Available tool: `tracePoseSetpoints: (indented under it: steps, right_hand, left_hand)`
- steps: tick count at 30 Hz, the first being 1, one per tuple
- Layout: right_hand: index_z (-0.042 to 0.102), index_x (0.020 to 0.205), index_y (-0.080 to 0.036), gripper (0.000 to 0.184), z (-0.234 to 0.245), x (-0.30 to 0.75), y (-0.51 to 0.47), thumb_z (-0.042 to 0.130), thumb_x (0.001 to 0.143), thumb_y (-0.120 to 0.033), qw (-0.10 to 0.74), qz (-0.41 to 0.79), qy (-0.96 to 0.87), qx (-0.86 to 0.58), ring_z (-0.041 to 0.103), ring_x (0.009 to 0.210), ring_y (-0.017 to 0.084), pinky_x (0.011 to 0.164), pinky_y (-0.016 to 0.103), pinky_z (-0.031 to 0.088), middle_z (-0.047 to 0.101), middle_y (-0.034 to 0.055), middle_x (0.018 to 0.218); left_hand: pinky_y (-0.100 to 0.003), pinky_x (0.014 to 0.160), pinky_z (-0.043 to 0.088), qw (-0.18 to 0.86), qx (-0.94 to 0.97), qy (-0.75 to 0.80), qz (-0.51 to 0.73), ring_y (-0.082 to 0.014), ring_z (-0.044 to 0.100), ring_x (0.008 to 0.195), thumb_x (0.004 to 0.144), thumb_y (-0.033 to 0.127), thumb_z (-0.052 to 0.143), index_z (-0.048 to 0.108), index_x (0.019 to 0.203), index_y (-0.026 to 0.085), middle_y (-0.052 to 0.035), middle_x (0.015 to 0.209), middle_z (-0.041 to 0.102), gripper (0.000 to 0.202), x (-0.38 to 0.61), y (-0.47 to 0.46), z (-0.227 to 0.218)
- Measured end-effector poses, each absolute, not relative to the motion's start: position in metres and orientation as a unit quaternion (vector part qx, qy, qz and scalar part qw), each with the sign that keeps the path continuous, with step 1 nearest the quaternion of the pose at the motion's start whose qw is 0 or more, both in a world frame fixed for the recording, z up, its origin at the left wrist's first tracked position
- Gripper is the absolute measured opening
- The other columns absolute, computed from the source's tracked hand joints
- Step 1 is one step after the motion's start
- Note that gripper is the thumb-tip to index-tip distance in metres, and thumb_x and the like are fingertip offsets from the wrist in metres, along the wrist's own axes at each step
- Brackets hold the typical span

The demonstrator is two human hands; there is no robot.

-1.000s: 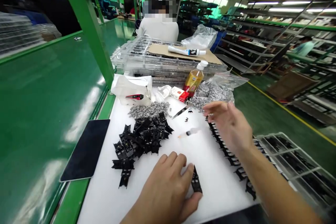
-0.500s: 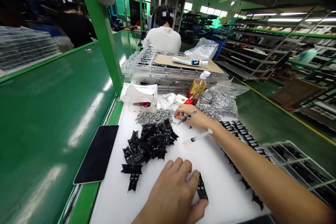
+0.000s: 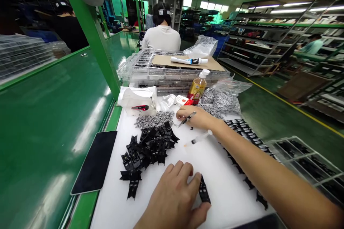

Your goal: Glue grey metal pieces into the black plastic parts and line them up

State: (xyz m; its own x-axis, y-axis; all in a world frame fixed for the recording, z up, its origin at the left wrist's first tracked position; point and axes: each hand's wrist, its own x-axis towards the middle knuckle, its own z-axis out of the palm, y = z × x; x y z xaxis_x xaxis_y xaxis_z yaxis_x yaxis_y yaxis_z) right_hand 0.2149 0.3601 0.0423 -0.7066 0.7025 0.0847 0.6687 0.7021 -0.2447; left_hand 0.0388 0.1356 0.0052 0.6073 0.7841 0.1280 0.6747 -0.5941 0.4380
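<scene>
My right hand (image 3: 195, 118) is shut on a pair of metal tweezers (image 3: 186, 118), with their tips pointing left over the white work board (image 3: 228, 193). Just below that hand lies a small syringe (image 3: 200, 137) with a clear barrel. My left hand (image 3: 172, 195) sits at the near edge of the board, pinching a black plastic part (image 3: 204, 190) between thumb and fingers. To its left is a heap of similar black parts (image 3: 147, 154). Beyond the heap lies a scatter of small silver metal pieces (image 3: 154, 120).
A long row of black parts (image 3: 242, 139) runs along the board's right side, beside a clear tray (image 3: 301, 161). A dark tablet (image 3: 94, 162) lies on the left. Ahead are a bag of silver pieces (image 3: 223, 102), a bottle (image 3: 197, 87) and stacked clear trays (image 3: 172, 75).
My right hand has gone from open above the board to gripping the tweezers, which lay on the board a second ago. My left hand still holds the black part. The view has shifted slightly.
</scene>
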Motion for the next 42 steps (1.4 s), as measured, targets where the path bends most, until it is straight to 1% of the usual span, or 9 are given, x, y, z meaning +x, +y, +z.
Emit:
tracePoseSetpoints:
  steps: [3,5,8,11,15,19,25,31,42]
  right_hand:
    - [0.073,0.107,-0.018,0.015,0.062,0.24,0.343,0.066,0.105,-0.031,0.128,0.069,-0.899,-0.413,0.073,0.098,0.022,0.089,0.04,0.06,0.076,0.0066,0.108]
    - [0.075,0.101,-0.02,0.016,0.076,0.266,0.314,0.06,0.106,-0.024,0.17,0.054,-0.882,-0.437,0.074,0.098,0.023,0.087,0.037,0.057,0.079,0.0067,0.104]
    - [0.076,0.101,-0.024,0.014,0.085,0.297,0.244,0.065,0.104,-0.032,0.216,0.063,-0.862,-0.454,0.077,0.088,0.019,0.08,0.03,0.056,0.082,0.0018,0.099]
    - [0.074,0.108,-0.029,0.012,0.068,0.304,0.17,0.064,0.105,-0.026,0.224,0.146,-0.849,-0.456,0.079,0.089,0.016,0.082,0.025,0.058,0.082,-0.0025,0.101]
    - [0.069,0.11,-0.029,0.014,0.028,0.292,0.118,0.058,0.107,-0.021,0.213,0.147,-0.832,-0.491,0.076,0.086,0.018,0.083,0.031,0.056,0.08,-0.0028,0.098]
    - [0.067,0.11,-0.03,0.013,0.012,0.289,0.116,0.058,0.108,-0.021,0.224,0.155,-0.806,-0.525,0.073,0.093,0.019,0.087,0.034,0.053,0.076,-0.0013,0.105]
    - [0.067,0.107,-0.03,0.014,0.017,0.291,0.121,0.056,0.109,-0.022,0.228,0.189,-0.789,-0.538,0.071,0.094,0.018,0.087,0.031,0.052,0.072,-0.001,0.104]
    - [0.061,0.112,-0.028,0.017,0.024,0.278,0.117,0.052,0.109,-0.013,0.239,0.221,-0.809,-0.489,0.07,0.096,0.014,0.086,0.027,0.053,0.069,-0.0002,0.104]
    - [0.061,0.115,-0.026,0.021,0.018,0.264,0.115,0.051,0.107,-0.009,0.209,0.218,-0.834,-0.461,0.069,0.094,0.02,0.083,0.035,0.056,0.069,0.0045,0.104]
  left_hand:
    - [-0.052,0.083,0.052,0.18,0.878,0.413,0.161,-0.0319,0.057,0.103,0.09,0.042,0.076,0.061,0.127,0.021,-0.0099,0.116,0.061,0.045,0.038,0.135,0.007]
    - [-0.051,0.083,0.052,0.184,0.877,0.412,0.164,-0.0315,0.057,0.102,0.091,0.041,0.074,0.061,0.128,0.021,-0.0094,0.115,0.061,0.043,0.038,0.135,0.008]
    - [-0.05,0.081,0.051,0.185,0.877,0.409,0.172,-0.0305,0.056,0.099,0.092,0.041,0.073,0.061,0.126,0.022,-0.0085,0.113,0.061,0.041,0.039,0.135,0.009]
    - [-0.049,0.08,0.051,0.183,0.877,0.407,0.18,-0.0297,0.055,0.097,0.093,0.041,0.072,0.061,0.127,0.022,-0.0078,0.112,0.06,0.04,0.04,0.137,0.009]
    - [-0.049,0.08,0.05,0.174,0.88,0.404,0.177,-0.0297,0.055,0.098,0.095,0.041,0.07,0.06,0.129,0.022,-0.0077,0.113,0.06,0.041,0.04,0.138,0.008]
    - [-0.048,0.079,0.05,0.167,0.884,0.402,0.172,-0.0297,0.055,0.098,0.097,0.041,0.069,0.06,0.131,0.021,-0.0084,0.114,0.06,0.04,0.041,0.138,0.01]
    - [-0.048,0.079,0.049,0.164,0.887,0.397,0.17,-0.0293,0.055,0.098,0.097,0.041,0.068,0.06,0.131,0.02,-0.0087,0.114,0.06,0.041,0.041,0.138,0.011]
    - [-0.046,0.079,0.047,0.17,0.886,0.396,0.17,-0.0284,0.054,0.096,0.099,0.042,0.066,0.06,0.131,0.021,-0.0081,0.112,0.06,0.039,0.04,0.139,0.011]
    - [-0.045,0.077,0.045,0.166,0.887,0.396,0.168,-0.0286,0.054,0.096,0.098,0.04,0.066,0.062,0.122,0.02,-0.0075,0.111,0.059,0.032,0.041,0.138,0.013]
